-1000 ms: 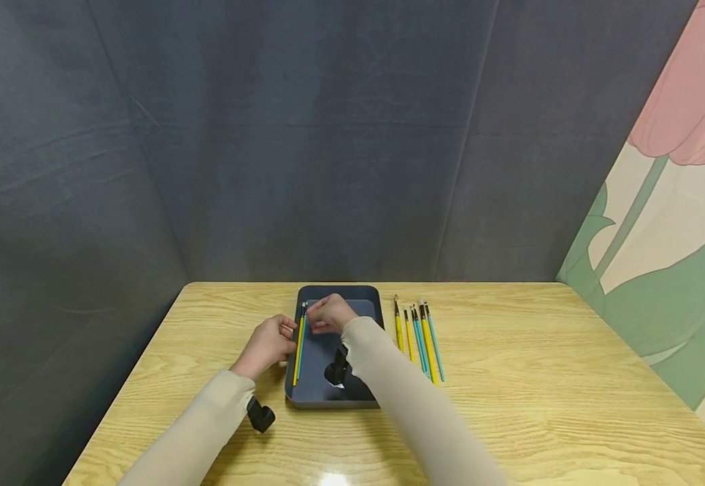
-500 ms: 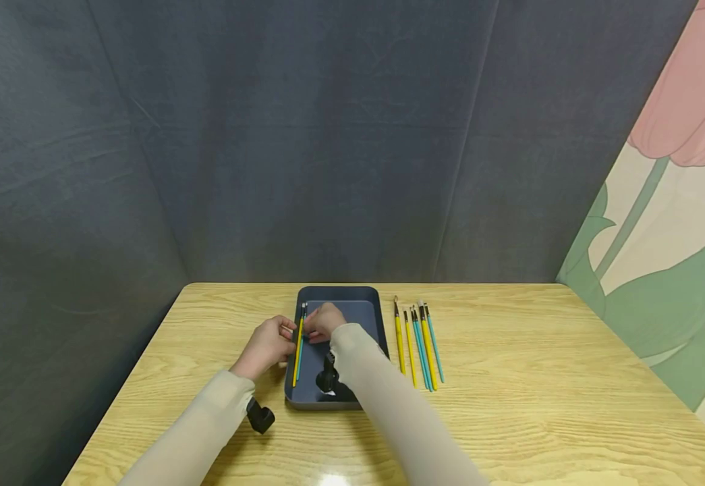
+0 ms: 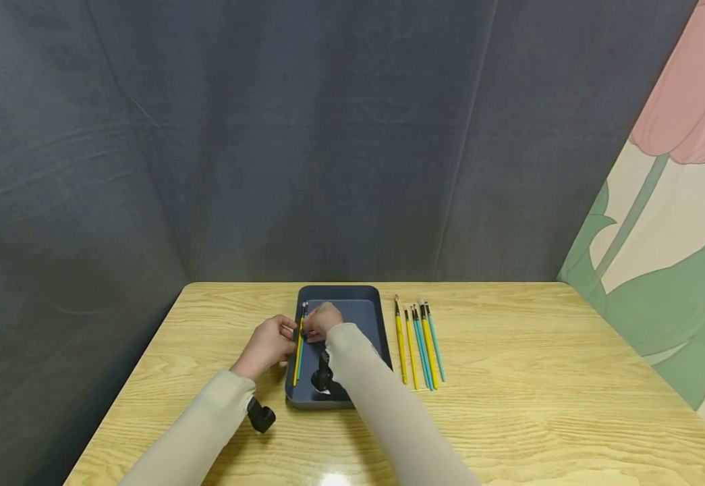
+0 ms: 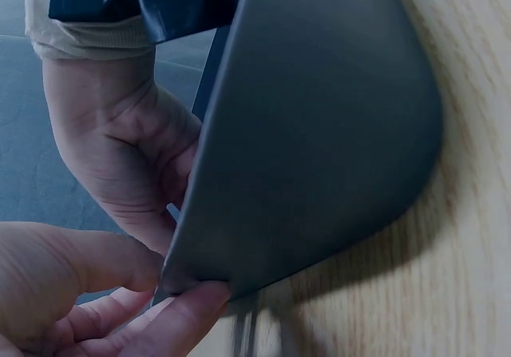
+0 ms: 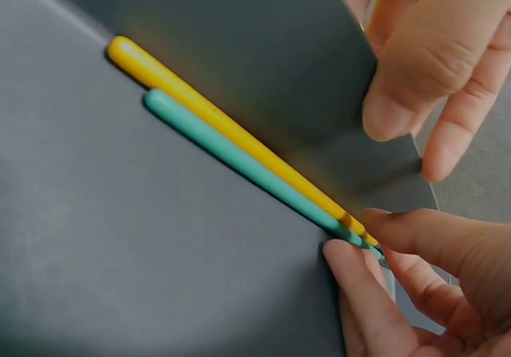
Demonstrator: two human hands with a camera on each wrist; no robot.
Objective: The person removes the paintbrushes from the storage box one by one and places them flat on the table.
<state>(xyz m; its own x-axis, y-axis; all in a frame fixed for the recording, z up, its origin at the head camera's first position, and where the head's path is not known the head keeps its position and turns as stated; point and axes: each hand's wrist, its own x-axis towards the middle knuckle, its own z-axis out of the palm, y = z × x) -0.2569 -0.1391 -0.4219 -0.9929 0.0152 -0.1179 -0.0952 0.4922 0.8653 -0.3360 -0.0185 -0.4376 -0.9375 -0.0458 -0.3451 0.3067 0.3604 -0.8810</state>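
Inside the dark grey tray (image 3: 361, 314), a yellow paintbrush (image 5: 209, 117) and a teal paintbrush (image 5: 215, 148) lie side by side along the left wall. My right hand (image 3: 323, 320) reaches over the tray and pinches both brushes near their ferrules between thumb and fingers; the bristles are mostly hidden in the right wrist view. My left hand (image 3: 270, 345) grips the tray's left rim. In the left wrist view its thumb and fingers sit at the edge of the tray's outer wall (image 4: 319, 133), with the right hand (image 4: 120, 141) beyond the rim.
Several yellow and teal paintbrushes (image 3: 426, 344) lie roughly parallel on the wooden table (image 3: 546, 378), right of the tray. Behind the table hangs a dark curtain (image 3: 328, 148). A wall with a painted tulip (image 3: 680, 94) stands at the right.
My right hand has shifted slightly left and toward me, drawing in on the teal brush beside the yellow one. The left hand stays at the tray's rim.
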